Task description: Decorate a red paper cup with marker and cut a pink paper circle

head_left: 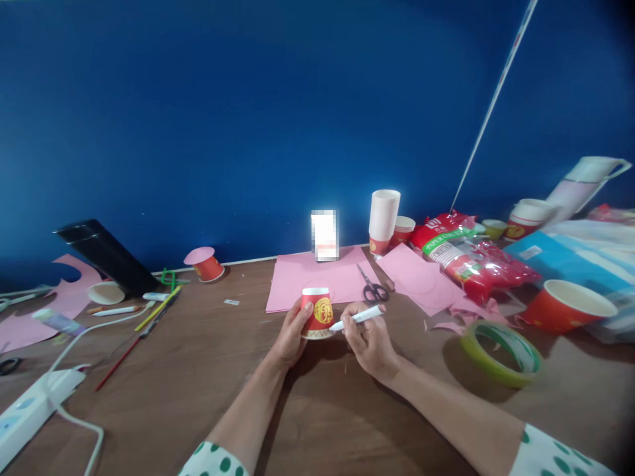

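Mid-worktop (198, 370), a person's left hand (292, 336) curls its fingers round the side of a red paper cup (317, 312), which is turned mouth-down at the front edge of a pink sheet (297, 281). A white marker (358, 317), tip touching the cup's lower rim, is pinched tight in the right hand (370, 340). Scissors (373, 287) lie just behind, and a green tape roll (501, 344) sits toward the right edge.
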### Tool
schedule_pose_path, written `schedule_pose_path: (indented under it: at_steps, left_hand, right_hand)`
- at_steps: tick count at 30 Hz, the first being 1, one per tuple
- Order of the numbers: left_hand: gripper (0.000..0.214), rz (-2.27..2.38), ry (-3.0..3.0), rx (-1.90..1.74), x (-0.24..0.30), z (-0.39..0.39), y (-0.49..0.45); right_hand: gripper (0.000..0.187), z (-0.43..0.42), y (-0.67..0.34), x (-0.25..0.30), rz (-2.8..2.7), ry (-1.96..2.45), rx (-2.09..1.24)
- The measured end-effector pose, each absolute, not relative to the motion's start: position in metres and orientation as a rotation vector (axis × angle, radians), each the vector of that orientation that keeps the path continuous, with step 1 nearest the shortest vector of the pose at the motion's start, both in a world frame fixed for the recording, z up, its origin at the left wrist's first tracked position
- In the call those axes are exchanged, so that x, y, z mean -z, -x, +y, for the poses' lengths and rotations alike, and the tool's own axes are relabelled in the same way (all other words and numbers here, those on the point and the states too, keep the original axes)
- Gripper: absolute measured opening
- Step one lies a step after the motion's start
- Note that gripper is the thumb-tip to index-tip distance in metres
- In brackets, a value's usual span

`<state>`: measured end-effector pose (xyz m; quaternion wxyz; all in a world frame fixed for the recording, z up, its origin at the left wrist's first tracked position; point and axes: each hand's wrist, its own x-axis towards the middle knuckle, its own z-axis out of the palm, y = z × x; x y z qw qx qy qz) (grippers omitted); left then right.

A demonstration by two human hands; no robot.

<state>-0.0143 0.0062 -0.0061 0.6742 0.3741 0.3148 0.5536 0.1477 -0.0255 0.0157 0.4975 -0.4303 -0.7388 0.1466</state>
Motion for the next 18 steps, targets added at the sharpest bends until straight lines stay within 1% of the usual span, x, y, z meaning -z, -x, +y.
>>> schedule_pose_path:
  at_steps: [10, 18]
  left_hand:
    - [0.039, 0.697, -0.838, -1.250, 0.0072, 0.0061, 0.0150]
    - [0.034, 0.696, -0.846, -1.273, 0.0061, 0.0051, 0.0140]
  right_hand:
    - [0.019, -0.0243, -0.1473, -0.0131, -1.786, 1.035, -0.353]
    - [0.018, -0.0238, -0.1466, -0.0114, -1.789, 1.040, -0.382]
